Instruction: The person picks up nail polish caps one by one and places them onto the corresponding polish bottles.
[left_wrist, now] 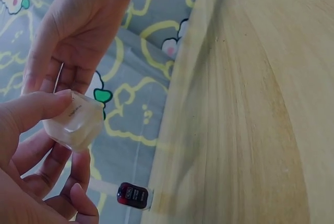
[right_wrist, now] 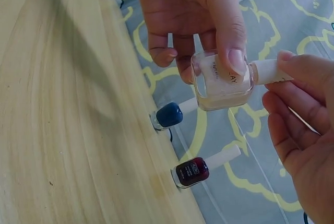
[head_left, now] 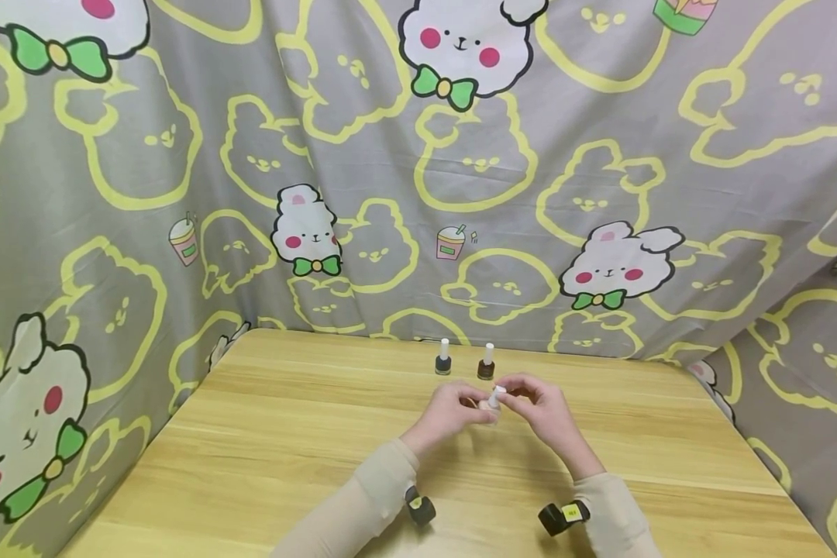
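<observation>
A pale pinkish-white nail polish bottle (right_wrist: pixel 222 85) with a white cap (right_wrist: pixel 272 71) is held above the table between both hands. My left hand (head_left: pixel 452 415) grips its glass body, the thumb lying across the printed label. With thumb and fingers my right hand (head_left: pixel 545 409) pinches the cap, which sits at the bottle's neck. In the head view the bottle tilts, cap up toward the right. Just beyond the hands stand a dark blue nail polish bottle (head_left: pixel 443 364) and a dark red nail polish bottle (head_left: pixel 486 368), both upright with white caps.
The wooden table (head_left: pixel 272 434) stretches out on both sides of the arms. A grey curtain (head_left: pixel 384 170) printed with rabbits hangs right behind its far edge and along the sides. A black wrist camera (head_left: pixel 420 508) is strapped to each sleeve.
</observation>
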The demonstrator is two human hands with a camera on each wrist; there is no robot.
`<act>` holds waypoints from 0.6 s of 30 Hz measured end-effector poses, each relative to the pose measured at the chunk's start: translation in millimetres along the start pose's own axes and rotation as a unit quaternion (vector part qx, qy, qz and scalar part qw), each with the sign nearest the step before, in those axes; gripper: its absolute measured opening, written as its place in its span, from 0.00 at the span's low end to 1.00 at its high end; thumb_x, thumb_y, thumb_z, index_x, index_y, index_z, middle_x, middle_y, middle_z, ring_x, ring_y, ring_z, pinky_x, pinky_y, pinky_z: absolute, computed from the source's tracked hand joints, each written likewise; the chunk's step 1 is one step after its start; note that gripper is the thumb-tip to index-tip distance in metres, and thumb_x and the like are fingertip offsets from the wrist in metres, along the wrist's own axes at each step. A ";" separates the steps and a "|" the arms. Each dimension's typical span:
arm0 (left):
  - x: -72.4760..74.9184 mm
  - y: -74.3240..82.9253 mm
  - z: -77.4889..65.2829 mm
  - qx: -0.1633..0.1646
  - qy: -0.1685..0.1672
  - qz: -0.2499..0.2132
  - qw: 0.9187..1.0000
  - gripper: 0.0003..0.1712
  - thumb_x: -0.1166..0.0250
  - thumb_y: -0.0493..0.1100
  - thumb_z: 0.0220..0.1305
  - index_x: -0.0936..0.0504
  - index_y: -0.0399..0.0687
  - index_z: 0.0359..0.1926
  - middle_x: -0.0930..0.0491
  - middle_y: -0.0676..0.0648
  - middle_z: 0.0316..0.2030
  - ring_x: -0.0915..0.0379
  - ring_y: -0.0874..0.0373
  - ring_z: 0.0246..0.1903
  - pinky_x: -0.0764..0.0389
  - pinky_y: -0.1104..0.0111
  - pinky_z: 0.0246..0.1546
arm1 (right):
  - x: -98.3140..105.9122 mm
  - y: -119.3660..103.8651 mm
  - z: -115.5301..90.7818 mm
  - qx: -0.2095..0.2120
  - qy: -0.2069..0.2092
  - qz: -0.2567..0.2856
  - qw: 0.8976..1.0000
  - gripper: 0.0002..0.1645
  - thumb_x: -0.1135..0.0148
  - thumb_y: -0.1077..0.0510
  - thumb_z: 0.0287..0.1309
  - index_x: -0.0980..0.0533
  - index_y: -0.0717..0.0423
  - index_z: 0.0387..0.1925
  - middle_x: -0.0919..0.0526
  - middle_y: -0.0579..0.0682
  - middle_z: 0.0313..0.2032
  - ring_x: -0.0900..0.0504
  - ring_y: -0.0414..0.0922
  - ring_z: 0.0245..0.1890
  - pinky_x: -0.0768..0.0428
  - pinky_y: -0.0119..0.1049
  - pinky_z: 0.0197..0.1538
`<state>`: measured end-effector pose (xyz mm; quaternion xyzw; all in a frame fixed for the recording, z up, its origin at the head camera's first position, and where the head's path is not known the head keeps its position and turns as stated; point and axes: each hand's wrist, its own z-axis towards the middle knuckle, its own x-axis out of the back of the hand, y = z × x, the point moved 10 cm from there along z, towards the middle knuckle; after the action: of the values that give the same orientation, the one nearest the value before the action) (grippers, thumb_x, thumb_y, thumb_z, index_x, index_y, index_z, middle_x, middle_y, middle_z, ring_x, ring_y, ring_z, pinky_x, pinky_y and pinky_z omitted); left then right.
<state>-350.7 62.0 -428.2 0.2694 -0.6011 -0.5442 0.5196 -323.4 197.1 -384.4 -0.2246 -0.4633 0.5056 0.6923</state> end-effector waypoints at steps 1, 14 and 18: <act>-0.1 0.8 -0.2 -0.003 0.001 0.006 1.000 0.16 0.24 0.40 0.48 0.12 0.43 0.41 0.18 0.48 0.35 0.27 0.63 0.32 0.24 0.73 0.34 | 0.3 -1.0 -0.1 0.002 0.002 -0.001 1.000 0.11 0.34 0.63 0.58 0.19 0.63 0.43 0.14 0.57 0.38 0.20 0.29 0.37 0.21 0.30 0.41; -2.4 5.9 -1.9 -0.018 0.004 0.041 0.999 0.15 0.24 0.41 0.48 0.12 0.43 0.40 0.19 0.51 0.33 0.29 0.64 0.32 0.26 0.75 0.34 | -0.1 -8.6 -0.8 -0.057 0.017 -0.008 0.998 0.07 0.31 0.65 0.53 0.22 0.64 0.32 0.17 0.56 0.32 0.23 0.33 0.32 0.22 0.28 0.39; -1.2 6.3 -1.7 -0.020 0.002 0.041 0.999 0.16 0.25 0.41 0.49 0.12 0.43 0.41 0.19 0.50 0.34 0.29 0.64 0.32 0.26 0.75 0.33 | -0.2 6.6 0.6 -0.054 0.018 0.010 0.998 0.11 0.31 0.62 0.56 0.21 0.62 0.41 0.16 0.57 0.39 0.21 0.32 0.38 0.21 0.28 0.46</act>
<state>-347.3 64.2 -422.9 0.2351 -0.5991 -0.5340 0.5484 -327.2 199.4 -389.3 -0.2756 -0.4749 0.4830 0.6821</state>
